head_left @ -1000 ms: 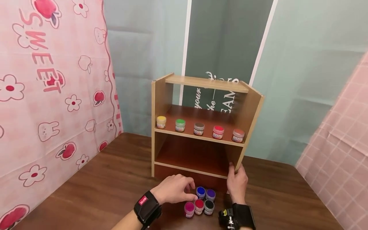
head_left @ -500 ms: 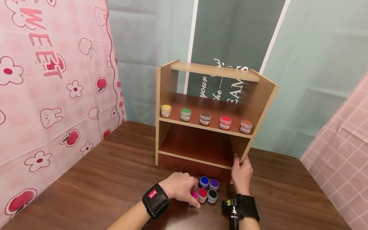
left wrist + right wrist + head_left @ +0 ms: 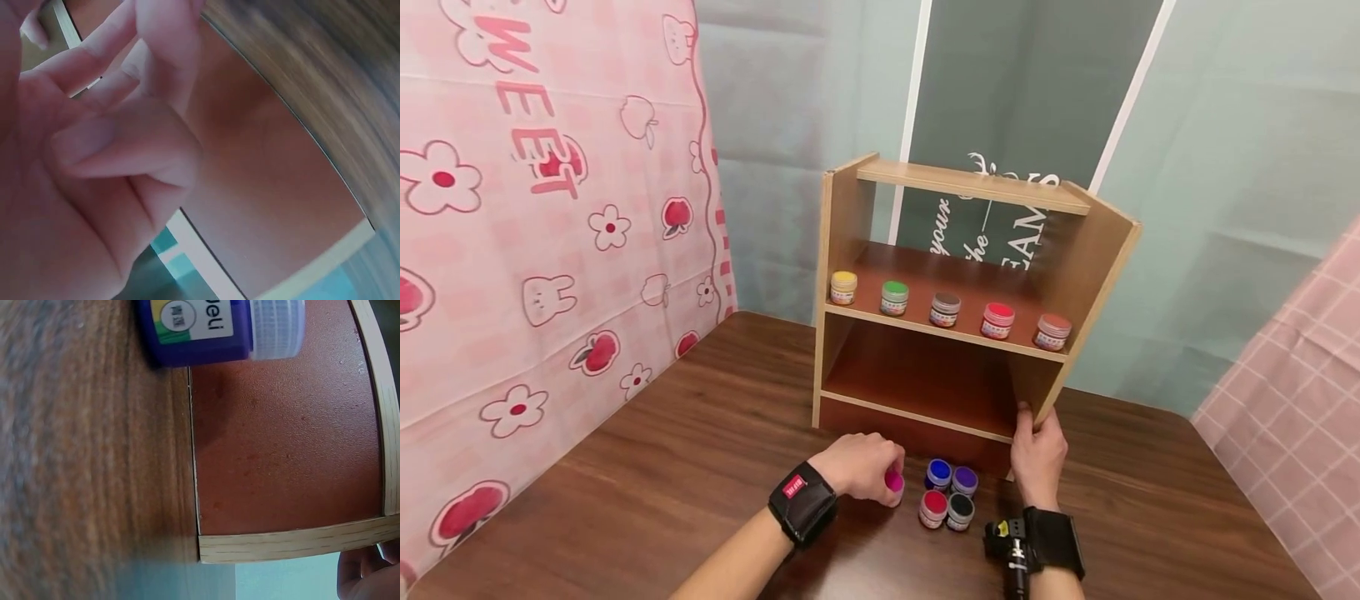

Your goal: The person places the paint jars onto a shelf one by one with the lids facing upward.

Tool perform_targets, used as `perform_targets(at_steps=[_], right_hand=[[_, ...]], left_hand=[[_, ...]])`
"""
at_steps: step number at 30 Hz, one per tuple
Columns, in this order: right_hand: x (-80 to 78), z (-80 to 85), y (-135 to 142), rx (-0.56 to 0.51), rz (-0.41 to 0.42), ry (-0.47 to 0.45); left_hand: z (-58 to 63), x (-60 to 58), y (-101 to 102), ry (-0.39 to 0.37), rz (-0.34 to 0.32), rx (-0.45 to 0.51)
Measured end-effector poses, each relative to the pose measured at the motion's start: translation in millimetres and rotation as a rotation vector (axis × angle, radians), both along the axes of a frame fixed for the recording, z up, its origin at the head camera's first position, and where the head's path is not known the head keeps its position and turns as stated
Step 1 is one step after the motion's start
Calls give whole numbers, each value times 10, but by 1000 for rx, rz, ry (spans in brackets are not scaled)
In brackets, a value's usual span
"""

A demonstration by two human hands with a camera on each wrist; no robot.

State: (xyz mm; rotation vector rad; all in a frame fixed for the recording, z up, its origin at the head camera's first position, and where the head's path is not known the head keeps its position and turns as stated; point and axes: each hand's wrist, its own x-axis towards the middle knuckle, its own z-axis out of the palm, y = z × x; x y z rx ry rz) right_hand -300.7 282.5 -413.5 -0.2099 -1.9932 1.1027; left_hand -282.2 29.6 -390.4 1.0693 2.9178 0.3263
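Note:
Near the foot of a small wooden shelf unit (image 3: pixel 970 185), my left hand (image 3: pixel 857 467) holds a magenta-lidded paint jar (image 3: pixel 894 482) by its sides. In the left wrist view the curled fingers (image 3: pixel 169 50) and thumb show, but the jar is hidden. My right hand (image 3: pixel 1039 457) grips the lower part of the unit's right side panel (image 3: pixel 1093 275). Between the hands stand a blue jar (image 3: pixel 938 473), a purple jar (image 3: pixel 965 479), a red jar (image 3: pixel 933 507) and a black jar (image 3: pixel 960 510), close together on the table.
Along the middle shelf, a yellow jar (image 3: pixel 843 287), a green jar (image 3: pixel 894 297), a dark brown jar (image 3: pixel 944 309), a red jar (image 3: pixel 997 320) and a reddish-brown jar (image 3: pixel 1052 332) stand spaced in a row. Curtains surround the wooden table (image 3: pixel 700 433).
My left hand has taken hold of the magenta jar and drawn it left, away from the other jars. My right hand keeps its grip on the side panel. The head view has shifted.

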Motion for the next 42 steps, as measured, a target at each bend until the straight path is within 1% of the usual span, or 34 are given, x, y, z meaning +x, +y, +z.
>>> perform_targets(at_steps=[4, 10, 16, 23, 26, 31, 36, 42], right_hand=[[-8, -11, 11, -3, 0, -8], [8, 4, 1, -11, 10, -19], [26, 14, -5, -28, 24, -29], [24, 14, -5, -30, 29, -35], [25, 15, -6, -30, 33, -42], [31, 10, 3, -25, 21, -33], [31, 1, 9, -22, 28, -30], [17, 1, 12, -13, 23, -34]], left_hand=[[-8, -77, -100, -8, 22, 9], [-19, -197, -250, 10, 74, 15], [-13, -262, -337, 23, 100, 31], [-49, -297, -353, 102, 137, 20], [-64, -309, -353, 108, 141, 19], [-99, -340, -355, 76, 124, 24], [-148, -362, -366, 54, 116, 35], [-146, -371, -390, 47, 113, 48]])
